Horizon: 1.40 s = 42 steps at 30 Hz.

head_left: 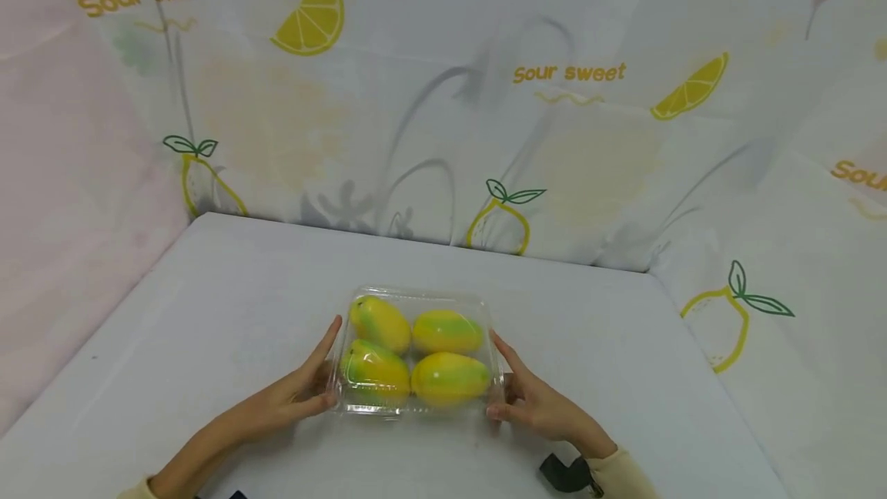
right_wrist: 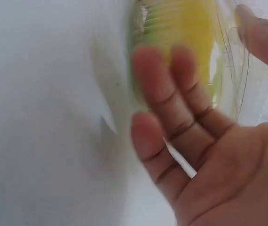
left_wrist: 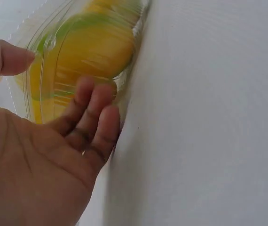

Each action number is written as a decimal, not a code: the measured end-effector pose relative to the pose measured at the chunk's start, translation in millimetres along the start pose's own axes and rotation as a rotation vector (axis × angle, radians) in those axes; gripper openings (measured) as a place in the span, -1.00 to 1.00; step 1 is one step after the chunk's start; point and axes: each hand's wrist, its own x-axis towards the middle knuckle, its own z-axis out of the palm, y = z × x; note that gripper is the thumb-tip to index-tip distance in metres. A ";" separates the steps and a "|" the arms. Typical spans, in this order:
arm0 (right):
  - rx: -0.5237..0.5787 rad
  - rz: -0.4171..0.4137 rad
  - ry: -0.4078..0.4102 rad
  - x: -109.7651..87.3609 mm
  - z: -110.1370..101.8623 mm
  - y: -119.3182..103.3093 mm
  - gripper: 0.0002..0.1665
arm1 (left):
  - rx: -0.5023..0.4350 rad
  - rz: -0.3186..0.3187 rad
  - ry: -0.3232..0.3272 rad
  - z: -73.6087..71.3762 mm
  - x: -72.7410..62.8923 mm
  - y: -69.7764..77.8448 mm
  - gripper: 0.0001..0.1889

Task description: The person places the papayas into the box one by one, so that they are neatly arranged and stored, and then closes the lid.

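A clear plastic clamshell box (head_left: pixel 412 296) with its lid down holds several yellow-green mangoes (head_left: pixel 448 332). My left hand (head_left: pixel 302 390) grips its left side, index finger along the wall and thumb at the near corner. In the left wrist view, that thumb (left_wrist: pixel 19 60) lies at the rim and the other fingertips (left_wrist: pixel 83 88) bend in by the lower wall. On the right side, my right hand (head_left: pixel 533 400) holds the box between thumb and fingers. Its thumb (right_wrist: pixel 251 28) meets the rim in the right wrist view, with blurred fingers lower down.
The white table (head_left: pixel 229 291) spreads around the box on every side. Behind it hangs a backdrop (head_left: pixel 416 114) printed with lemons and lettering, and a pink cloth (head_left: pixel 76 175) covers the left wall. A dark strap (head_left: pixel 567 473) sits at the right wrist.
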 end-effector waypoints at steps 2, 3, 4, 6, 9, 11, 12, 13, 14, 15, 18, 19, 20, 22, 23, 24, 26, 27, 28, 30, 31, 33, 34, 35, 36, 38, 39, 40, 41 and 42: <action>0.114 -0.020 -0.042 0.4 0.1 2.5 0.15 | -0.095 0.039 -0.044 -0.1 1.0 -0.3 -0.06; 0.159 -0.036 -0.053 0.8 0.0 3.7 0.15 | -0.152 0.063 -0.070 -0.1 1.7 -0.9 -0.06; 0.197 -0.052 -0.064 1.3 -0.1 4.8 0.14 | -0.205 0.084 -0.091 0.0 2.4 -1.5 -0.06; 0.246 -0.074 -0.078 2.4 -0.4 6.9 0.13 | -0.281 0.130 -0.119 0.6 3.7 -3.6 -0.06; 0.304 -0.070 -0.105 3.0 -1.7 8.6 0.12 | -0.397 0.171 -0.169 2.1 5.1 -6.8 -0.06; 0.341 -0.092 -0.144 3.3 -2.8 9.4 0.10 | -0.441 0.173 -0.188 3.2 4.8 -8.6 -0.05; 0.359 -0.096 -0.162 3.5 -3.1 9.4 0.09 | -0.457 0.168 -0.193 3.6 4.5 -9.3 -0.04; 0.375 -0.098 -0.181 3.5 -3.3 9.4 0.08 | -0.464 0.162 -0.193 3.7 4.0 -9.7 -0.04; 0.387 -0.107 -0.198 3.8 -3.4 9.3 0.08 | -0.467 0.152 -0.189 3.9 3.6 -10.0 -0.04; 0.395 -0.120 -0.213 4.1 -3.4 9.3 0.07 | -0.469 0.141 -0.184 4.0 3.1 -10.1 -0.03; 0.399 -0.150 -0.228 4.5 -3.0 8.9 0.04 | -0.467 0.113 -0.167 3.8 2.5 -9.9 -0.03; 0.401 -0.157 -0.227 4.5 -2.9 8.9 0.04 | -0.469 0.107 -0.164 3.9 2.6 -9.8 -0.03; 0.403 -0.170 -0.224 4.7 -2.6 9.1 0.03 | -0.472 0.107 -0.163 4.0 2.8 -9.9 -0.03; 0.415 -0.173 -0.213 4.8 -1.8 9.6 0.03 | -0.482 0.113 -0.168 4.2 3.4 -10.2 -0.03; 0.418 -0.171 -0.204 5.1 -1.0 9.9 0.03 | -0.489 0.117 -0.172 4.3 3.7 -10.4 -0.03; 0.420 -0.169 -0.193 5.4 -0.1 10.4 0.04 | -0.496 0.120 -0.176 4.4 4.0 -10.7 -0.03; 0.422 -0.161 -0.170 6.0 1.8 11.3 0.05 | -0.513 0.128 -0.185 4.0 4.2 -10.9 -0.02; 0.424 -0.162 -0.162 6.3 2.8 11.8 0.06 | -0.520 0.123 -0.186 3.7 4.1 -11.0 -0.01; 0.421 -0.168 -0.154 6.6 3.6 12.3 0.06 | -0.527 0.114 -0.183 3.3 3.8 -11.1 -0.01; 0.424 -0.184 -0.145 6.9 4.9 13.3 0.06 | -0.547 0.097 -0.182 2.3 3.3 -11.1 0.00; 0.426 -0.194 -0.143 7.1 5.4 13.9 0.07 | -0.553 0.094 -0.180 2.0 3.2 -11.2 0.00; 0.431 -0.221 -0.142 7.6 6.4 15.1 0.06 | -0.559 0.098 -0.179 1.4 3.3 -11.7 -0.01; 0.430 -0.233 -0.138 7.8 6.9 15.7 0.05 | -0.561 0.104 -0.180 1.2 3.6 -12.0 -0.02; 0.429 -0.242 -0.133 8.0 7.5 16.3 0.04 | -0.561 0.115 -0.181 1.1 4.1 -12.4 -0.03; 0.429 -0.251 -0.128 8.3 8.2 17.0 0.04 | -0.558 0.122 -0.179 0.9 4.5 -12.9 -0.03; 0.432 -0.266 -0.111 9.0 9.9 18.1 0.02 | -0.553 0.131 -0.173 0.2 5.3 -13.7 -0.05; 0.433 -0.272 -0.103 9.3 11.0 18.5 0.01 | -0.550 0.131 -0.169 -0.1 5.5 -14.0 -0.05; 0.439 -0.276 -0.095 9.7 12.1 19.0 0.00 | -0.548 0.130 -0.167 -0.5 5.7 -14.2 -0.06; 0.447 -0.280 -0.090 10.3 13.2 19.5 0.00 | -0.547 0.129 -0.163 -0.8 5.8 -14.6 -0.06; 0.454 -0.284 -0.084 10.6 14.2 19.9 -0.01 | -0.546 0.128 -0.160 -1.1 5.7 -14.7 -0.07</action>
